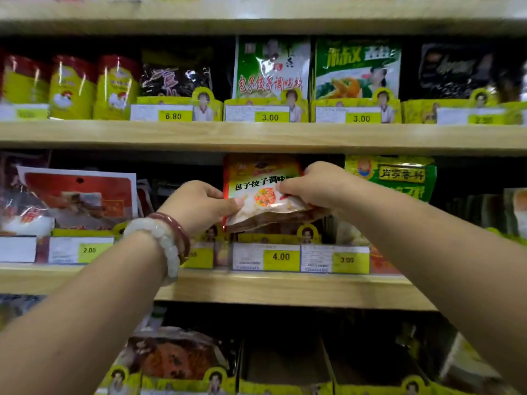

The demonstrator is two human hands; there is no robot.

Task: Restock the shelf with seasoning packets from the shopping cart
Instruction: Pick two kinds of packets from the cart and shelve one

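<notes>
Both hands, the left hand (199, 203) and the right hand (316, 186), each close their grip on one red-and-white dumpling seasoning packet (262, 195) held above the 4.00 price tag (281, 256) at the middle shelf (285, 289) of three.
</notes>
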